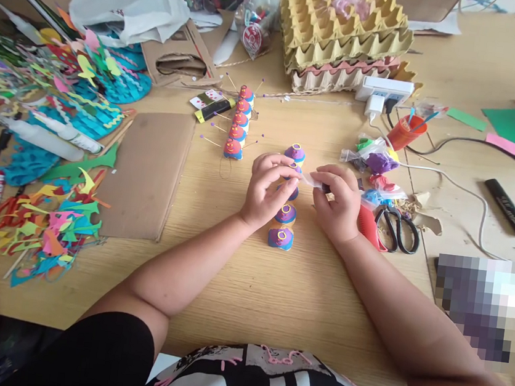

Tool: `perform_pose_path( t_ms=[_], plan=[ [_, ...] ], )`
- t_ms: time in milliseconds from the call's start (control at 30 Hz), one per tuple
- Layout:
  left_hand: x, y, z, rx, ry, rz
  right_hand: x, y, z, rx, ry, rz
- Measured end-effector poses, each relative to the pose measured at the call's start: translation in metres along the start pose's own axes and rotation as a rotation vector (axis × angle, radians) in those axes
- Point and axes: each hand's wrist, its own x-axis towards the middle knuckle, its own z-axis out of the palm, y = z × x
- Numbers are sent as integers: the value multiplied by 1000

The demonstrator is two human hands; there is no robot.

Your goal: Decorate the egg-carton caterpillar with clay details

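My left hand (267,188) pinches one end of a small, translucent piece of plastic (308,179). My right hand (338,201) is closed on its other end, where something dark shows between the fingers. Both hands are above a row of purple and blue egg-carton cups (280,238) topped with yellow rings; my left fingers partly hide the middle of the row. Farther back on the left stands a second row of egg-carton cups (233,148), red and blue with yellow marks, with thin purple-tipped sticks poking out of the sides.
Black-handled scissors (397,229), bags of coloured clay (379,160) and an orange cup (406,132) lie to the right. Stacked egg trays (345,35) and a power strip (385,88) stand behind. Leftward are a cardboard sheet (145,174), paper scraps (56,226) and glue bottles (45,139).
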Motion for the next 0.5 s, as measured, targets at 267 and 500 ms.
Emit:
perform_pose_path(
  t_ms=[267,500],
  plan=[
    [-4,-4,5,-105,-39,-83,-2,-2,2,-31,24,-37],
    [-3,-6,3,-84,-68,-93,-3,-3,1,30,38,-59]
  ],
)
